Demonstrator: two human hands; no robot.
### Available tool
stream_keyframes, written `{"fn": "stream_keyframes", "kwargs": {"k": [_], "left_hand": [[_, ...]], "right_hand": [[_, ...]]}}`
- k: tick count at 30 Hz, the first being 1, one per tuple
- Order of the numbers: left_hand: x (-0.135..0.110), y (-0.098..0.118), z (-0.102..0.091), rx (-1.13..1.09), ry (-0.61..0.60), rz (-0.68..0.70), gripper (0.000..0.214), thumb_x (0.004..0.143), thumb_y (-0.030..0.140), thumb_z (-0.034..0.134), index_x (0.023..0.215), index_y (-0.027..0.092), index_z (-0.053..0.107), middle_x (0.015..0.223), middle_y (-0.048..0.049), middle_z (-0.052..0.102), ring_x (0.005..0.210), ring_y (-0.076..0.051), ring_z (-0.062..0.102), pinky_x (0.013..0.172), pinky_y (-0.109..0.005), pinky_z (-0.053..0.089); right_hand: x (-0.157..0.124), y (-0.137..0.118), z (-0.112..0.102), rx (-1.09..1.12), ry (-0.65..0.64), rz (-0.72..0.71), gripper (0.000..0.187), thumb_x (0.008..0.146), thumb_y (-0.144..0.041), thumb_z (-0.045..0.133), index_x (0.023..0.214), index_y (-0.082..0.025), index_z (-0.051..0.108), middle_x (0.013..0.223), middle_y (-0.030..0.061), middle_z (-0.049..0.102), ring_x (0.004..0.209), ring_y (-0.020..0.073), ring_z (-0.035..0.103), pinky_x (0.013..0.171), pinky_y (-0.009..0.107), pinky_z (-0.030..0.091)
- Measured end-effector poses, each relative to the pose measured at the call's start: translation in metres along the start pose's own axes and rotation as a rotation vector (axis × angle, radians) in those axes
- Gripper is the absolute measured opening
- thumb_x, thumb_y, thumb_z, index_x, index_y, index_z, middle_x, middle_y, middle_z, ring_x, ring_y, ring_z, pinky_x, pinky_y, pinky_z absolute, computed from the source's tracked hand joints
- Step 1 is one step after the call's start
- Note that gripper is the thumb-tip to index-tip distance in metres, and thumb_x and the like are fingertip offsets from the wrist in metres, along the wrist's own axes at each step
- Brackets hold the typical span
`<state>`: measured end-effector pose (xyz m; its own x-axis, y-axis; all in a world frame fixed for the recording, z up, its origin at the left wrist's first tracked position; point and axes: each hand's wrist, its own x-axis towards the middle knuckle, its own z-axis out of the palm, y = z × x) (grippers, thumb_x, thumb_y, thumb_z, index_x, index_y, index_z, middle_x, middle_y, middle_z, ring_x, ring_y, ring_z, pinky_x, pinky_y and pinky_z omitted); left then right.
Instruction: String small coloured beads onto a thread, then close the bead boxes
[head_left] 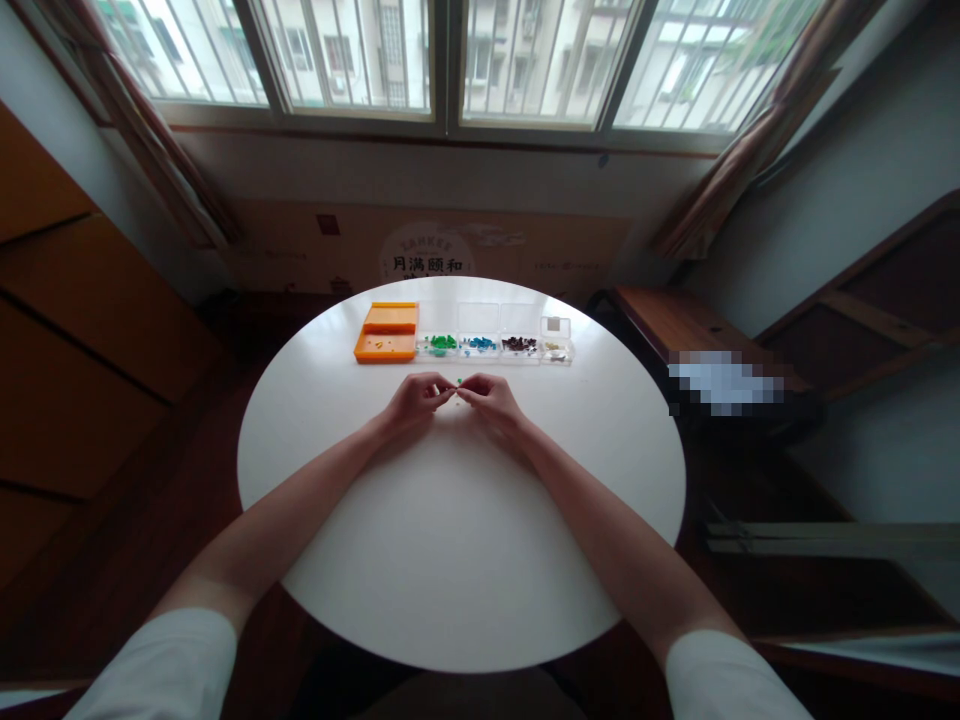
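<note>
Over the white round table (457, 560), my left hand (417, 394) and my right hand (490, 397) meet fingertip to fingertip. Both are closed in a pinch, and whatever is between the fingers is too small to make out. A tiny green piece (460, 381) shows right at the fingertips; whether it is held or lies behind them I cannot tell. Just below the fingers, a tiny pale piece (458, 404) rests on the tabletop. Beyond my hands stands a row of small boxes with green pieces (442, 343), blue pieces (481, 343) and dark pieces (519, 345).
An orange box (385, 355) with a few yellow bits forms the left end of the row. At the right end is a smaller clear box (556, 352) with pale bits. A wooden bench (675, 320) stands right of the table, below the window (450, 60) side.
</note>
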<state>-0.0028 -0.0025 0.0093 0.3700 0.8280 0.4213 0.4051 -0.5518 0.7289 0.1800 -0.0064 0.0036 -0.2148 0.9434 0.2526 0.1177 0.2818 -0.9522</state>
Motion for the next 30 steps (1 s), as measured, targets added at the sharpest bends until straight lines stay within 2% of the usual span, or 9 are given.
{"fn": "stream_keyframes", "kwargs": {"k": [30], "left_hand": [[0.0001, -0.0014, 0.0016, 0.02, 0.016, 0.023, 0.021, 0.079, 0.032, 0.06, 0.079, 0.013, 0.069, 0.064, -0.0017, 0.064, 0.05, -0.007, 0.05, 0.05, -0.017, 0.04]], "right_hand": [[0.0007, 0.0011, -0.0003, -0.031, -0.006, 0.001, 0.029, 0.065, -0.04, 0.068, 0.074, -0.013, 0.066, 0.068, 0.0046, 0.065, 0.063, 0.014, 0.057, 0.06, 0.026, 0.044]]}}
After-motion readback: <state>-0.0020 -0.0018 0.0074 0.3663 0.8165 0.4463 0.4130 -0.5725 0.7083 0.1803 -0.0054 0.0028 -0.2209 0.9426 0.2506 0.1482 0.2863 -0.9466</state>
